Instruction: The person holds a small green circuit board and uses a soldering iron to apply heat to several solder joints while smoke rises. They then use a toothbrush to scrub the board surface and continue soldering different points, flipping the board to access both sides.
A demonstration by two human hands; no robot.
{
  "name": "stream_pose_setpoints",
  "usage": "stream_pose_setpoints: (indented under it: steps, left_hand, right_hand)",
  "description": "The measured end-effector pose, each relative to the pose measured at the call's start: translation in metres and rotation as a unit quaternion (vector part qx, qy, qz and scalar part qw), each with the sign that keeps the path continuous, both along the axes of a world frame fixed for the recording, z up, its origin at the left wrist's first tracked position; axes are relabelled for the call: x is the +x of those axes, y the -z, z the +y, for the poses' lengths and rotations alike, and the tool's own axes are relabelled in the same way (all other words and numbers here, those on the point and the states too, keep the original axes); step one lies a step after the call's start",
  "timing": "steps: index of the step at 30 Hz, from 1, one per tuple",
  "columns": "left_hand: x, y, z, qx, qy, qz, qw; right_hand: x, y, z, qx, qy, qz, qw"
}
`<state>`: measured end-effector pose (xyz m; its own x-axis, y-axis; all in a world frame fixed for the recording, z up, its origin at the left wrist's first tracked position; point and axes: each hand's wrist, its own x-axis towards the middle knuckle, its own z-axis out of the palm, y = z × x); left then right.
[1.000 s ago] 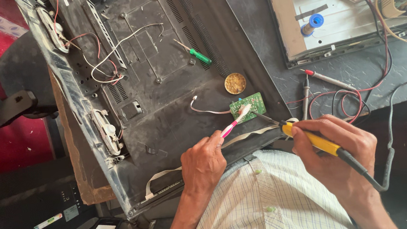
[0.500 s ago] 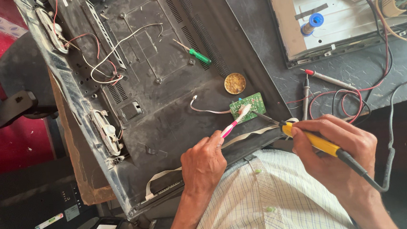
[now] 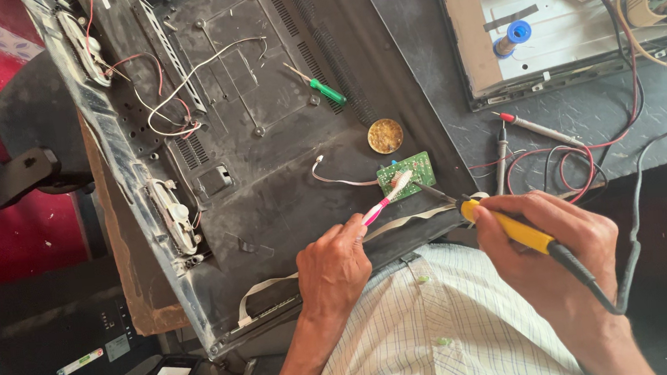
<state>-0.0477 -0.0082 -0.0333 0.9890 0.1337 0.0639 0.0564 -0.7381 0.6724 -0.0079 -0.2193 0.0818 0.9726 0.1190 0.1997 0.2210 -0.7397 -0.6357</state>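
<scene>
My left hand grips a pink and white toothbrush, whose bristle head rests on a small green circuit board. That board lies on the black back panel of a flat screen. My right hand holds a yellow-handled soldering iron; its dark tip points at the board's lower right edge. A grey wire runs left from the board.
A round tin of flux and a green-handled screwdriver lie on the panel. Red and black meter probes rest to the right. Another opened screen chassis with a blue solder spool sits at the top right. A dark chair stands left.
</scene>
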Motion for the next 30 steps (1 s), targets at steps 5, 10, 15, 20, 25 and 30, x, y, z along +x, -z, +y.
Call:
stream_pose_setpoints:
  steps: [5,10,15,20,25,30]
  left_hand:
    - [0.000,0.001,0.000,-0.001,0.000,0.004,1.000]
    - [0.000,0.002,0.000,0.002,0.001,0.004,1.000]
    - [-0.001,0.002,0.001,0.005,0.000,0.010,1.000]
    - [-0.001,0.001,0.000,0.007,0.002,0.005,1.000]
    - [-0.002,0.001,-0.001,0.011,0.003,0.007,1.000]
    - [-0.002,0.000,-0.002,0.018,0.003,0.005,1.000]
  right_hand:
    - [0.002,0.003,-0.005,0.001,-0.025,-0.021,0.999]
    - [0.000,0.007,-0.011,0.045,0.022,0.037,0.998]
    - [0.001,0.009,-0.019,0.036,-0.003,0.021,0.999]
    - [-0.001,0.011,-0.019,0.050,-0.007,0.014,0.999]
    - [-0.005,0.011,-0.018,0.068,-0.013,0.019,0.997]
    - [-0.004,0.010,-0.017,0.061,-0.011,0.017,0.998]
